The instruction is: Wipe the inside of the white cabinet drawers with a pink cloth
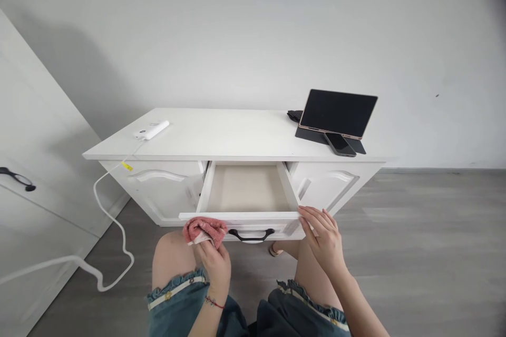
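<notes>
A pulled-out white drawer (249, 215) with a pale, bare bottom juts from the middle of the white cabinet (221, 134). My left hand (215, 263) is closed on a folded pink cloth (205, 229), which lies against the left end of the drawer front. Part of my left fingers is hidden beneath the cloth. A black handle (252, 235) is fixed to the drawer front, between my two hands. At the front's right corner rests my right hand (324, 237), fingers stretched over the top edge, holding nothing I can see.
On the cabinet's right stand a propped tablet (338, 113), a phone (340, 145) and a dark item (294, 115) partly behind. A white power strip (152, 130) lies left, its cord (122, 231) hanging to the floor. A white cupboard (43, 179) stands left; my knees flank the drawer.
</notes>
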Demonstrator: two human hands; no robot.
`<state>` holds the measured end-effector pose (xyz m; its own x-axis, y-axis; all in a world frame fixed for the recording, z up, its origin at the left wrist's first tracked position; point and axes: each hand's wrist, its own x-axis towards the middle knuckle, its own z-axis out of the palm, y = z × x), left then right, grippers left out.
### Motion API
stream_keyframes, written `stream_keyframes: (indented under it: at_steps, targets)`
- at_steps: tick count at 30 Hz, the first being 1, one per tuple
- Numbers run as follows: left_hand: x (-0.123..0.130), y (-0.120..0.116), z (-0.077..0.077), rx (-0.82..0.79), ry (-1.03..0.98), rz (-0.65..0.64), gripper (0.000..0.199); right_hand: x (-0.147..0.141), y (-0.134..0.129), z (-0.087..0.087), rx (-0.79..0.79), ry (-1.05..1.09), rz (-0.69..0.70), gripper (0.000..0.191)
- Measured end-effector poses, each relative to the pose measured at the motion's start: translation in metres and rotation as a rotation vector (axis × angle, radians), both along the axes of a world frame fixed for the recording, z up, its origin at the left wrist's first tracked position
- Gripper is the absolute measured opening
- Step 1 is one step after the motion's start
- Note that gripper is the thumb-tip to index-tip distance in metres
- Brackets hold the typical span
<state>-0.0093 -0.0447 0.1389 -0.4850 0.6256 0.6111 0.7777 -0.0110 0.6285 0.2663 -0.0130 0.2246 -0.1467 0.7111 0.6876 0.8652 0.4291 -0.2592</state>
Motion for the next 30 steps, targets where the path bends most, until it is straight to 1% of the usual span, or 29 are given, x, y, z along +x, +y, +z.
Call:
stream_keyframes:
  at_steps: [4, 9, 10, 13, 14, 16, 21, 24, 27, 30]
  targets:
    - [0.029, -0.001, 0.010, 0.016, 0.113, -0.100, 0.078, -0.001, -0.002, 0.003, -0.030, 0.022, 0.014, 0.027]
    - [0.060, 0.001, 0.019, 0.087, 0.244, -0.202, 0.082, 0.007, 0.001, 0.014, -0.053, 0.101, 0.075, 0.026]
    - [0.064, 0.002, 0.020, 0.094, 0.263, -0.217, 0.083, 0.009, 0.002, 0.015, -0.045, 0.136, 0.063, 0.025]
    - [0.073, 0.006, 0.023, 0.086, 0.324, -0.260, 0.082, 0.017, 0.003, 0.016, -0.040, 0.223, -0.045, 0.026]
    - [0.077, 0.007, 0.024, 0.083, 0.354, -0.281, 0.082, 0.019, 0.003, 0.016, -0.057, 0.249, -0.067, 0.028]
    - [0.086, 0.010, 0.025, 0.077, 0.427, -0.336, 0.078, 0.021, 0.003, 0.016, -0.120, 0.313, -0.066, 0.030]
    - [0.124, 0.015, 0.019, 0.021, 0.590, -0.531, 0.069, 0.025, 0.002, 0.020, -0.228, 0.439, -0.024, 0.039]
    - [0.146, 0.019, 0.014, 0.038, 0.684, -0.615, 0.061, 0.029, 0.003, 0.022, -0.269, 0.467, 0.010, 0.046]
    - [0.156, 0.025, 0.010, 0.061, 0.794, -0.721, 0.055, 0.034, 0.004, 0.022, -0.308, 0.467, 0.023, 0.049]
    - [0.155, 0.029, 0.003, 0.035, 0.885, -0.844, 0.054, 0.035, 0.005, 0.022, -0.335, 0.476, 0.009, 0.050]
